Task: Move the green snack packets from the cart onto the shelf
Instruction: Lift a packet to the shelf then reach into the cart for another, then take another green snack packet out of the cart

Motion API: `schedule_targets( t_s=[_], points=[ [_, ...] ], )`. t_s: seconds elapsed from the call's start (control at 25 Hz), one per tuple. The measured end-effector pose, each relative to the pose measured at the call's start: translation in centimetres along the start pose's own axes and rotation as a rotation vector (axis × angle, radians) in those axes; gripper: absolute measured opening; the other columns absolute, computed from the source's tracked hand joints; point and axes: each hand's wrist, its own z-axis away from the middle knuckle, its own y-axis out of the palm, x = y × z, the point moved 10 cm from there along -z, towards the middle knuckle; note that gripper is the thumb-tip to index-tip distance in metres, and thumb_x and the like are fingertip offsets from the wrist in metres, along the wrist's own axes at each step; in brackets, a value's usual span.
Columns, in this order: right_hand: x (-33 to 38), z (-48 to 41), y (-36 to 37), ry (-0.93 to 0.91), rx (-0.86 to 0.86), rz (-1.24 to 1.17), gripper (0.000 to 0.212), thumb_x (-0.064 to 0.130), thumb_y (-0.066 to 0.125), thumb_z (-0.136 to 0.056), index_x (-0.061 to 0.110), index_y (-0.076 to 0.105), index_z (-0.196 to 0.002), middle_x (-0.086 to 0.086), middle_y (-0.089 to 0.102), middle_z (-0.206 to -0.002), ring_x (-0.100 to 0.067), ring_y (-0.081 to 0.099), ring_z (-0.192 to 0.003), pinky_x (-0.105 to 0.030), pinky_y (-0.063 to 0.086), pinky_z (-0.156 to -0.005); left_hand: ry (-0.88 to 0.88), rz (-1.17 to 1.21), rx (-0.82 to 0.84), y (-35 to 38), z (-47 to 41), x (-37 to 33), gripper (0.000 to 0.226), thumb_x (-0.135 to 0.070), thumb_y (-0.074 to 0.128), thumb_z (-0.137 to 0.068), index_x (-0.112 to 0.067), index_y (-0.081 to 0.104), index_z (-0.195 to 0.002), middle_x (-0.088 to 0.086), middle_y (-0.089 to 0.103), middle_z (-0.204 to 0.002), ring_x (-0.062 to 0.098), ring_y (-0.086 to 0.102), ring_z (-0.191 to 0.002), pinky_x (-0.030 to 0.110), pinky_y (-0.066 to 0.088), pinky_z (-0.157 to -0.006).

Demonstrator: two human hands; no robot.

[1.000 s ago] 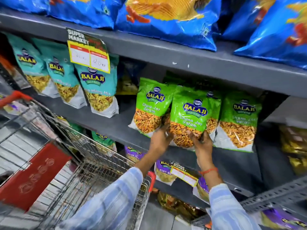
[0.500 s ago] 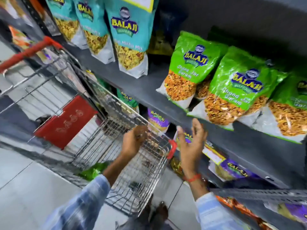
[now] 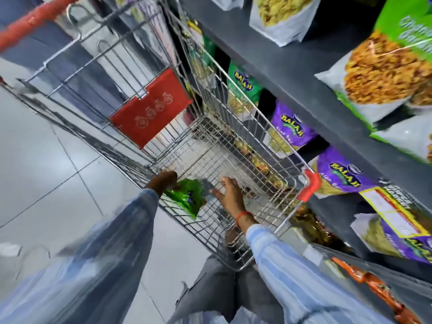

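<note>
One green snack packet (image 3: pixel 187 196) lies in the near left corner of the wire cart (image 3: pixel 275 141). My left hand (image 3: pixel 164 181) is down inside the cart at the packet's left edge; blur hides whether its fingers grip it. My right hand (image 3: pixel 228 191) hovers just right of the packet with fingers spread and nothing in it. Green packets (image 3: pixel 383 73) stand on the grey shelf (image 3: pixel 304 73) at the upper right.
The cart has a red flap (image 3: pixel 149 108) and a red handle (image 3: pixel 35 22) at its far end. Purple packets (image 3: pixel 292 132) fill the lower shelf right beside the cart. Grey floor tiles (image 3: pixel 46 171) lie to the left.
Both hands left the green packets on the shelf and dropped down into the cart beside the green packet. The view has swung downward.
</note>
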Motion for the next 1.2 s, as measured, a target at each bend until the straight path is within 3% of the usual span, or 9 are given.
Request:
schedule_targets(
  t_s=[0.08, 0.24, 0.44, 0.56, 0.72, 0.8, 0.92, 1.0, 1.2],
  points=[
    [-1.2, -0.1, 2.3, 0.052, 0.110, 0.019, 0.041, 0.016, 0.073, -0.078, -0.003, 0.057, -0.111, -0.011, 0.065, -0.099, -0.027, 0.059, -0.100, -0.021, 0.044, -0.076, -0.014, -0.086, 0.044, 0.6, -0.4, 0.6, 0.039, -0.006, 0.055, -0.089, 0.019, 0.049, -0.119, 0.034, 0.051, -0.131, 0.043, 0.049, -0.122, 0.026, 0.046, -0.079],
    [-3.1, 0.4, 4.2, 0.140, 0.237, 0.060, 0.044, 0.015, 0.075, -0.076, 0.000, 0.058, -0.113, -0.020, 0.065, -0.118, -0.031, 0.061, -0.108, -0.038, 0.052, -0.089, -0.009, -0.204, -0.047, -0.3, 0.4, 0.0, 0.033, -0.007, 0.054, -0.089, 0.009, 0.054, -0.118, 0.024, 0.057, -0.130, 0.036, 0.054, -0.121, 0.043, 0.047, -0.097],
    [-4.1, 0.8, 2.5, 0.198, 0.224, 0.020, 0.041, 0.005, 0.073, -0.075, 0.005, 0.060, -0.114, -0.016, 0.063, -0.123, -0.029, 0.059, -0.113, -0.030, 0.048, -0.089, 0.090, -0.262, -0.037, -1.7, 1.2, -2.5, 0.030, -0.012, 0.055, -0.089, 0.006, 0.061, -0.111, 0.023, 0.064, -0.120, 0.033, 0.062, -0.110, 0.037, 0.051, -0.091],
    [-5.4, 0.6, 0.4, 0.246, 0.175, 0.146, 0.043, 0.003, 0.072, -0.075, 0.002, 0.059, -0.116, -0.019, 0.064, -0.123, -0.030, 0.060, -0.114, -0.033, 0.050, -0.095, 0.270, -0.118, 0.001, -2.3, 3.1, -6.7, 0.026, -0.002, 0.051, -0.088, 0.007, 0.064, -0.108, 0.028, 0.065, -0.113, 0.037, 0.062, -0.105, 0.019, 0.049, -0.073],
    [-6.5, 1.4, -3.3, 0.312, 0.139, 0.130, 0.052, 0.000, 0.072, -0.074, 0.004, 0.054, -0.124, -0.018, 0.062, -0.127, -0.028, 0.059, -0.115, -0.026, 0.047, -0.093, 0.405, 0.097, 0.156, -2.3, 5.7, -10.4, 0.017, -0.003, 0.049, -0.091, -0.003, 0.061, -0.103, 0.012, 0.053, -0.100, 0.024, 0.051, -0.088, 0.026, 0.043, -0.061],
    [-6.2, 1.7, -5.2, 0.316, 0.136, -0.043, 0.063, 0.000, 0.076, -0.071, 0.005, 0.049, -0.128, -0.015, 0.058, -0.132, -0.026, 0.055, -0.121, -0.028, 0.044, -0.102, 0.434, 0.290, 0.214, -3.4, 7.2, -11.4, 0.012, -0.009, 0.050, -0.093, -0.015, 0.060, -0.095, 0.003, 0.051, -0.097, 0.019, 0.049, -0.091, 0.029, 0.048, -0.068],
    [-3.9, 2.8, -7.7, 0.212, 0.201, -0.197, 0.081, 0.011, 0.081, -0.069, 0.009, 0.038, -0.138, 0.008, 0.043, -0.131, -0.008, 0.038, -0.122, -0.012, 0.032, -0.095, 0.493, 0.591, 0.235, -6.7, 9.4, -13.4, 0.012, -0.014, 0.048, -0.094, -0.019, 0.059, -0.090, -0.004, 0.056, -0.095, 0.017, 0.051, -0.099, 0.044, 0.052, -0.088],
    [-2.1, 3.5, -9.7, 0.114, 0.199, -0.185, 0.088, 0.018, 0.084, -0.066, 0.016, 0.035, -0.139, 0.009, 0.044, -0.135, -0.007, 0.041, -0.120, -0.020, 0.037, -0.100, 0.543, 0.671, 0.278, -8.7, 11.1, -15.8, 0.012, -0.015, 0.047, -0.095, -0.014, 0.059, -0.096, 0.002, 0.061, -0.104, 0.022, 0.058, -0.099, 0.041, 0.057, -0.082],
    [1.9, 6.5, -18.4, -0.087, -0.122, -0.375, 0.058, 0.004, 0.080, -0.069, 0.008, 0.054, -0.121, -0.007, 0.063, -0.119, -0.016, 0.058, -0.104, -0.018, 0.051, -0.084, 0.678, 0.720, 0.343, -12.3, 17.3, -23.1, 0.020, -0.022, 0.042, -0.096, -0.013, 0.060, -0.099, 0.005, 0.072, -0.092, 0.021, 0.071, -0.078, 0.033, 0.064, -0.063]
  ],
)
